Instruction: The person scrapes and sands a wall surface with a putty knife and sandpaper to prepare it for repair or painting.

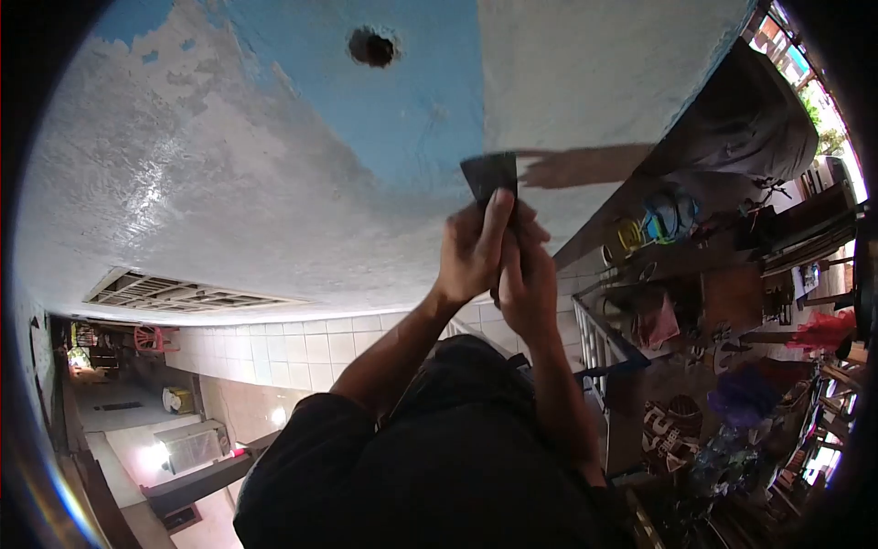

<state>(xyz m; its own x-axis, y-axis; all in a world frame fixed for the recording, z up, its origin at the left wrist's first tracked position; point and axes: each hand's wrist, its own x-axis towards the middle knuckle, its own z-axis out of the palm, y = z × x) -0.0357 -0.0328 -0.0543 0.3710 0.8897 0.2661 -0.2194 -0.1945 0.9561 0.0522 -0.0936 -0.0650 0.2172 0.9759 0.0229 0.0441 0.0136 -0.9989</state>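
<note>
We find a lived-in or working interior with unfinished surfaces, possibly a home; we cannot confirm its exact use. We note a broad wall of patchy light-blue paint and grey-white plaster (393,110), pierced by a rough round dark hole (373,47). We record a rectangular cream slatted grille (187,291), square pale glossy tiles (302,352) and a red openwork chair (155,338). To the right we observe dense household-style clutter, including a crumpled blue-violet plastic bag (745,395) and bright-red plastic sheeting (823,331).
</note>
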